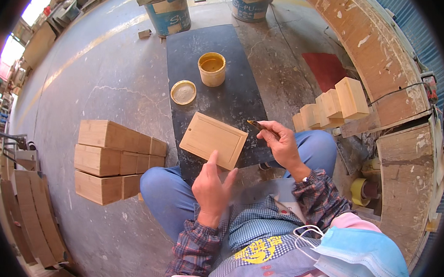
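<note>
A light wooden rectangular box or panel [213, 140] lies at an angle on the dark board in front of me. Its top has a recessed inner panel and a small dark hole near the far left corner. My left hand [212, 186] is at its near edge, forefinger stretched onto the wood and thumb apart. Just right of the wood, my right hand [281, 143] grips a small flat blade [254, 125], like a putty knife, with yellowish stuff on its tip. Farther off stand an open tub [212, 69] of yellow-brown paste and its lid [183, 92], inner side up, holding greyish matter.
Wooden boxes are stacked on the floor at left [98, 160]; more wooden blocks [351, 99] stand in a row at right. Two blue buckets [168, 16] are beyond the dark board [201, 39]. A yellow tape roll [359, 191] lies by the wooden structure at right.
</note>
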### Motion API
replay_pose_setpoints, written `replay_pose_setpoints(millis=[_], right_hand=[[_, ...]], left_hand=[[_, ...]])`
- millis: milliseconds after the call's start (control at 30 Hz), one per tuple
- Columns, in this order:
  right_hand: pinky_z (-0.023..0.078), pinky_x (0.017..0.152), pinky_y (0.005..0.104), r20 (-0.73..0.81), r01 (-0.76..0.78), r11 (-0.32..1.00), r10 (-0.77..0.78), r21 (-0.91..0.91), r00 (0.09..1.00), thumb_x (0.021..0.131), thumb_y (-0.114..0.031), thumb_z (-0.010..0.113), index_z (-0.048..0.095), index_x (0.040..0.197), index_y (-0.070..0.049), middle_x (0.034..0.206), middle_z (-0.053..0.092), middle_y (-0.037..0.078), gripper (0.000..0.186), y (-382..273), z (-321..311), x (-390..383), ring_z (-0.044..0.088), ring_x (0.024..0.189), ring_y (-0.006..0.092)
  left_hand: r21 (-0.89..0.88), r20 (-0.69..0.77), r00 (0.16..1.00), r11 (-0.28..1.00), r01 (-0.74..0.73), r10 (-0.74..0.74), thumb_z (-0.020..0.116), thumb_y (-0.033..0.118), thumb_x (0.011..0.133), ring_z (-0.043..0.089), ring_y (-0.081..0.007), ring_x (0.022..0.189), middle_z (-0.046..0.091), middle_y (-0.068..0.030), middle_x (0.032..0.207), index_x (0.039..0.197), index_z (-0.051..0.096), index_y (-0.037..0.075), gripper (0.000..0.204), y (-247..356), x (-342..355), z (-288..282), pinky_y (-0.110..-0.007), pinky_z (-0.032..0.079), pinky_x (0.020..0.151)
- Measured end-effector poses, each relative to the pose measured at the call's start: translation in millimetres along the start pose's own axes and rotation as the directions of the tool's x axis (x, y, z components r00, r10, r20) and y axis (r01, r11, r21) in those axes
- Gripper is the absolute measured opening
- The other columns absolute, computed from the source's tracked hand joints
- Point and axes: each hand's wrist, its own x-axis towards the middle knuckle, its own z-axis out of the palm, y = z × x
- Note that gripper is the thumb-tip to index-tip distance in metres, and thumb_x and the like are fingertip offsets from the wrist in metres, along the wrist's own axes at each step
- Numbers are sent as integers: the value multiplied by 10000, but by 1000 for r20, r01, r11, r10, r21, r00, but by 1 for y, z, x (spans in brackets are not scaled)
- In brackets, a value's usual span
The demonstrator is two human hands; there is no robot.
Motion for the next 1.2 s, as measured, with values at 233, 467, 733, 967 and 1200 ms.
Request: replay_pose_setpoints(millis=[233,467,733,967,1200], right_hand=[[538,786,234,178,76,985,-48,-154,983,1062,-85,696,775,1255,-18,994,777,20,218,-9,-19,-5,691,900,75],[563,905,250,112,-49,984,31,169,993,1116,-113,625,700,1231,17,1062,771,49,189,16,13,6,708,1023,85],[564,1045,355,212,14,962,-74,272,974,1177,-201,507,605,1236,-34,1218,781,166,203,-12,24,12,763,1141,240],[579,1059,404,219,-3,929,-85,370,972,1179,-224,498,610,1271,-29,1243,768,210,243,-38,30,28,763,1151,292],[613,944,340,210,-51,936,-25,348,977,1157,-197,556,646,1265,-24,1187,783,154,223,-32,21,22,764,1043,198]], left_hand=[[8,-10,1000,1000,25,-25,791,127,847,702,-270,813,666,-77,912,1390,651,66,564,-15,2,-16,-397,565,715],[-75,-11,995,992,99,-100,868,256,876,713,-293,813,698,-118,970,1509,571,60,727,-21,3,-4,-408,575,705],[-162,-209,978,986,-24,-11,781,180,968,713,-305,740,722,-171,913,1179,746,4,277,-13,41,-31,-400,576,696],[-367,-14,960,895,254,-278,733,160,1026,510,-98,577,606,-39,661,977,733,4,164,-19,96,-45,-300,443,577],[-463,-35,964,859,219,-265,777,174,993,501,-76,673,631,-5,811,1092,733,4,201,-36,84,-37,-271,431,619]])
